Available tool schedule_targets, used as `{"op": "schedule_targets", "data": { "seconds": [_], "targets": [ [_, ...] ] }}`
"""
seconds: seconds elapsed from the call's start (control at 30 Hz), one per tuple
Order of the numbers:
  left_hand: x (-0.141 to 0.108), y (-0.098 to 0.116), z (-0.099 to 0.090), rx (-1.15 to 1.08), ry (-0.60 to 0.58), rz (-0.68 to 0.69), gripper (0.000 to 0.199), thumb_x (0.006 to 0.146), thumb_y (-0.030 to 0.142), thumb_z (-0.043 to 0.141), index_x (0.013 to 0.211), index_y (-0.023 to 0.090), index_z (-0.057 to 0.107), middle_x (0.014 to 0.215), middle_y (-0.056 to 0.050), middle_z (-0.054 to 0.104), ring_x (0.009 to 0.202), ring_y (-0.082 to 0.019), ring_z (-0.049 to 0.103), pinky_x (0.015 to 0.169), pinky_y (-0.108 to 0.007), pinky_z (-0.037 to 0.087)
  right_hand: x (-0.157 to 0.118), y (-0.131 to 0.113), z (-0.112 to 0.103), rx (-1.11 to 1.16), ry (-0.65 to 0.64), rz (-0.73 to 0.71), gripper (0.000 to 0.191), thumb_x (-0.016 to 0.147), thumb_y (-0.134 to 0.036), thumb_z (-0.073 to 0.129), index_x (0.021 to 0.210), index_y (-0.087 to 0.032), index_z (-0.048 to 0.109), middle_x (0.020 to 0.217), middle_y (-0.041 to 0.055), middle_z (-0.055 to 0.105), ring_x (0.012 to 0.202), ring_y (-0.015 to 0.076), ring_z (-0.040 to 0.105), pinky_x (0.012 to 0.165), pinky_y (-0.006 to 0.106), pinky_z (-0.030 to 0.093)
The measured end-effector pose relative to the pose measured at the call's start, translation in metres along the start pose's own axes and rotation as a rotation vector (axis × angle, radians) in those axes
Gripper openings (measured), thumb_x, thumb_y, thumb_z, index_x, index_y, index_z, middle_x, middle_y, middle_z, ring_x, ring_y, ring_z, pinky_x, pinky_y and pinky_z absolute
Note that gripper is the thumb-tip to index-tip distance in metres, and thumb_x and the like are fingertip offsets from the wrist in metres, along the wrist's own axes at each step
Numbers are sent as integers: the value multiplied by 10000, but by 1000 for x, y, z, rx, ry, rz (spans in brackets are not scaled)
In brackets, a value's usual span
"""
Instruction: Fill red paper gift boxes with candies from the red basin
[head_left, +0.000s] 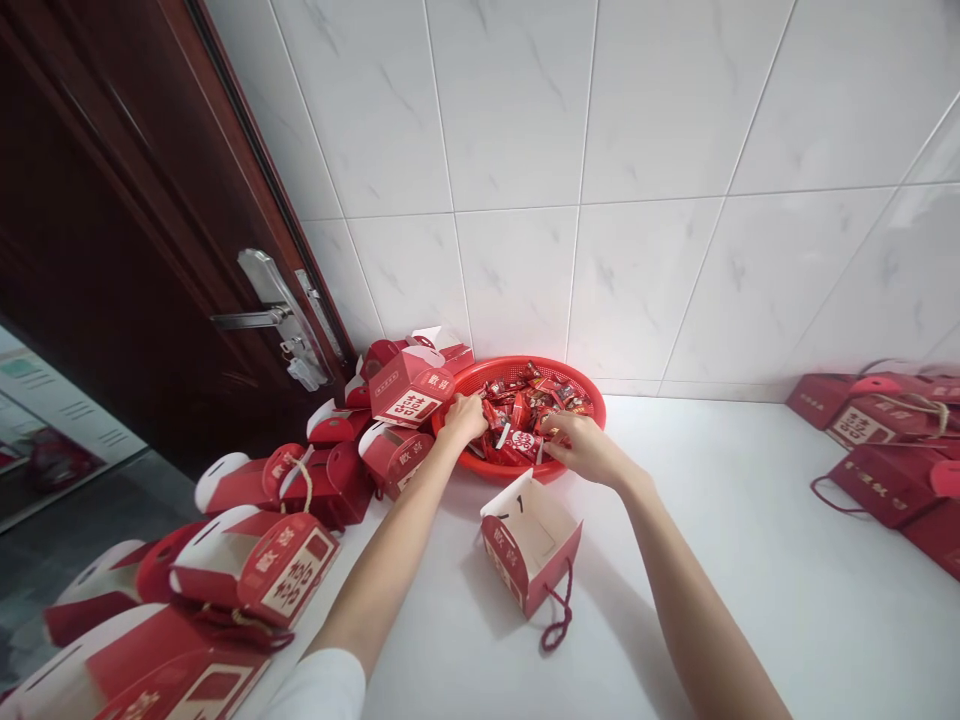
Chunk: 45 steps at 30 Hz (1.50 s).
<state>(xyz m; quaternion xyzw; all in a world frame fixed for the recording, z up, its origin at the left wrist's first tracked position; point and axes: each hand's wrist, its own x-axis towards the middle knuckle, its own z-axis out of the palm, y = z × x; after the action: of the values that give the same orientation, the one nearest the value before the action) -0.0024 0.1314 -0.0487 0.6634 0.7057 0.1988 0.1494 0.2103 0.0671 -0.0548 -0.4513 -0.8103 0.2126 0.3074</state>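
A round red plastic basket [596, 385] stands near the tiled wall, filled with red-wrapped candies [519, 443]. My left hand [465, 418] reaches over its left rim, fingers curled down among the wrappers. What those fingers hold, if anything, is hidden. On the other side, my right hand [581, 440] is bent over the basket with its fingers closed at a wrapped candy. Between my forearms sits an open red paper gift box [531, 545], its lid flaps up and its inside bare. A dark red cord hangs from its side onto the white surface.
Several red gift boxes with open flaps [259, 565] crowd the left edge of the white table [720, 560]; one box [411, 385] is stacked beside the basket. Closed boxes [885, 420] lie at the right. A dark wooden door with a metal handle [259, 318] stands at the left.
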Motion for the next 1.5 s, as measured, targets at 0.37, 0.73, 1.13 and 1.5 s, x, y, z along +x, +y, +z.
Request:
{"op": "schedule_targets", "data": {
  "seconds": [0.37,0.73,1.13,1.5],
  "targets": [
    [-14,1,5,-1236,-106,232,693,637,322,844,1273,186,605,970,-52,731,902,-205,702,881,-359,551,9,8,19,304,179,104,185,917,-320,551,1030,-206,643,1026,63,735,812,193,714,708,316,572],
    [-37,23,0,-1415,-206,431,403,608,225,835,989,193,709,1017,-57,751,986,-225,689,840,-316,535,5,-22,11,1009,309,123,463,686,-500,844,995,-221,642,869,32,749,748,206,720,767,373,604],
    [-45,24,-10,-1217,-166,416,393,689,431,838,956,151,769,946,-68,775,937,-243,703,870,-364,555,0,-28,5,809,471,53,390,714,-454,815,973,-239,619,784,10,685,692,189,658,659,331,572],
    [-29,-6,-6,-445,-290,400,309,708,490,747,772,189,775,756,-36,770,737,-239,689,686,-302,508,3,0,-1,296,593,144,236,792,-407,652,925,-228,576,940,52,708,699,182,630,696,347,538]
  ]
}}
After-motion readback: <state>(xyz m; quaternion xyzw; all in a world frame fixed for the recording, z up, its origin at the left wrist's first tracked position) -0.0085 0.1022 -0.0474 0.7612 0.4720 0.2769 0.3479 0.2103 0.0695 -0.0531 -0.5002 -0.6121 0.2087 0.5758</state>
